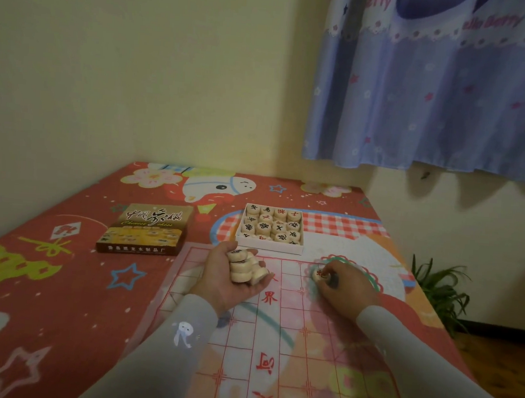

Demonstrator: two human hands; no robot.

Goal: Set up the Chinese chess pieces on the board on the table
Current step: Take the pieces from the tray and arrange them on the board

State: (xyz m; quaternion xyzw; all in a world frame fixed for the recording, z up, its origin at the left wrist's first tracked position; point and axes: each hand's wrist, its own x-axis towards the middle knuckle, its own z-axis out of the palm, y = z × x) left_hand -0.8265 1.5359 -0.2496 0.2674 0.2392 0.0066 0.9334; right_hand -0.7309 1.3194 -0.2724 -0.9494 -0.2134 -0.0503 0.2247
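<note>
A thin see-through chess board sheet (279,333) with red lines and red characters lies on the table in front of me. My left hand (224,280) is palm up over its far left part and cups several round wooden pieces (244,267). My right hand (346,287) rests at the board's far right corner, fingers pinched on one wooden piece (318,275) with a red character that touches the sheet. A white tray (298,248) just beyond the board holds several more pieces in rows.
The box lid (145,229), yellow-brown with printed characters, lies to the left of the tray. A red cartoon-print cloth (47,277) covers the table. A wall stands behind, a blue curtain (433,95) hangs at the right, and a green plant (441,292) sits past the table's right edge.
</note>
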